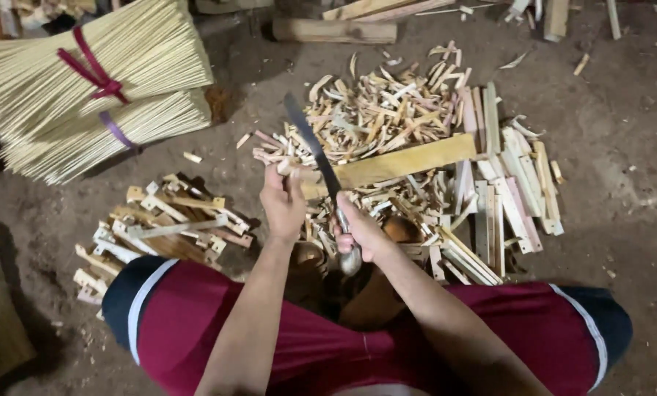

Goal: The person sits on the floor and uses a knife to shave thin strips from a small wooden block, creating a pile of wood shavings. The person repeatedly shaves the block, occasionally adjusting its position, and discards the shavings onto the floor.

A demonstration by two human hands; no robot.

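Observation:
My left hand (283, 202) grips the near end of a long flat bamboo slat (409, 159) that runs away to the right over a heap of shavings. My right hand (363, 233) is closed around the metal handle of a long dark knife (310, 139). The blade points up and to the left and crosses the slat just beside my left hand. Both forearms reach forward from my lap, over red shorts with dark hems.
Two tied bundles of thin bamboo sticks (86, 81) lie at the upper left. A pile of short offcuts (163, 227) sits left of my knee. Split strips (508, 198) and curled shavings (380, 103) cover the dirt floor ahead and to the right.

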